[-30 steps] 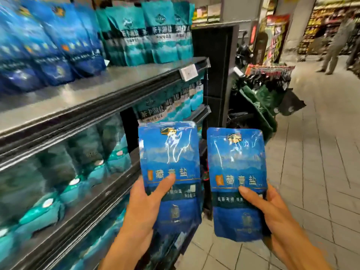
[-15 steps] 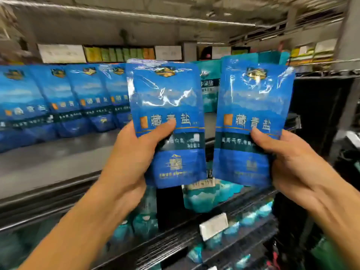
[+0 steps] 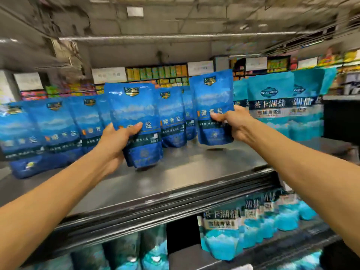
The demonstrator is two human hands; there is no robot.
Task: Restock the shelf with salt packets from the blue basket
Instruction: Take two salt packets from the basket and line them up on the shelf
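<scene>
While stock runs thin at the front, a grey metal shelf [image 3: 194, 178] bare along its near half, far edge lined with a row [image 3: 58, 123] of dark blue salt packets at left and teal packets [image 3: 272, 106] at right. Below it, a lower shelf [image 3: 253, 256] of more teal packs, blurred. No blue basket in view.

Reaching over the shelf, two bare arms, each with one dark blue packet. Left packet [image 3: 134, 121] upright, base at or just above the steel, gripped low by the left hand [image 3: 116, 139], thumb across the front, fingers behind. Right packet [image 3: 212, 106] farther in and clear of the shelf, a shadow beneath it, pinched at its right edge by the right hand [image 3: 233, 123].

Step in hand, by the look of it: setting both packets down in front of the row.

Risks: soft pouches, likely to slump or tip forward if let go before the base sits flat; right packet, held by one edge, apt to swing and knock the packets just behind it; either arm brushing the row and toppling it.
</scene>
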